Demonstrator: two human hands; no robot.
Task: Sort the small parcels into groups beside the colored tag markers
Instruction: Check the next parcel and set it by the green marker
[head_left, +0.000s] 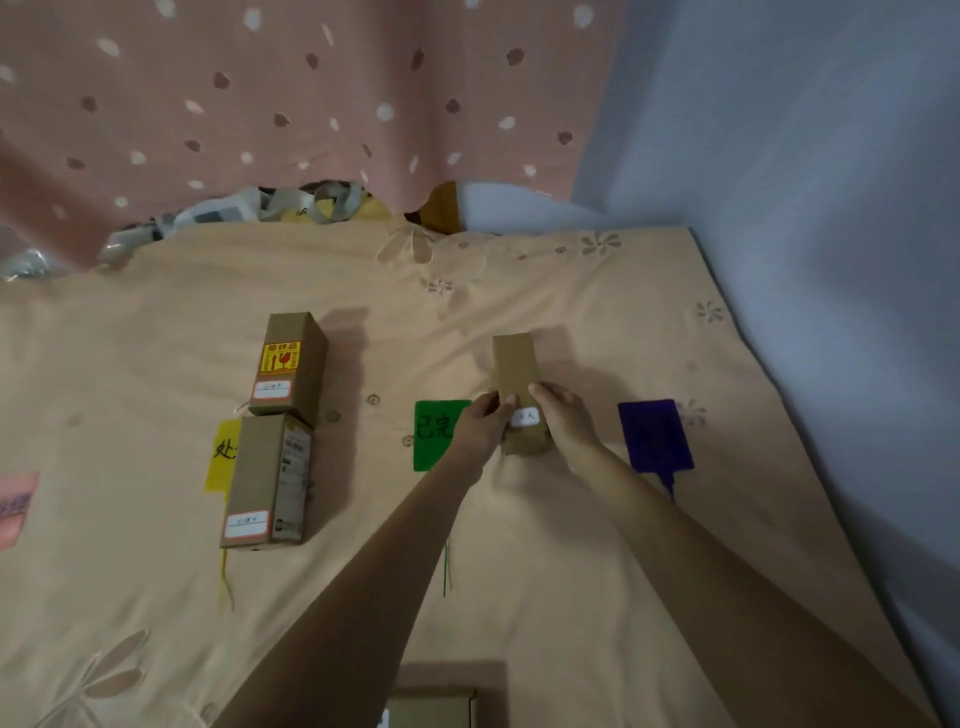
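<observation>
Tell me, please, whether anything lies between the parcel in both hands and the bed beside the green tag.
Nothing visible does. The parcel, gripped by the left hand and right hand, sits just right of the green tag, with bare bedsheet around it.

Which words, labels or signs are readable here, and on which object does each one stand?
"处" on the yellow tag; the rest is hidden behind the near box.
"已完" on the green tag; the left hand covers what follows.
Yellow fragile sticker with a broken glass sign on the far box: words too blurred.
White labels on all three parcels, including the held box: too small.
Purple tag and pink tag: writing unreadable.
</observation>
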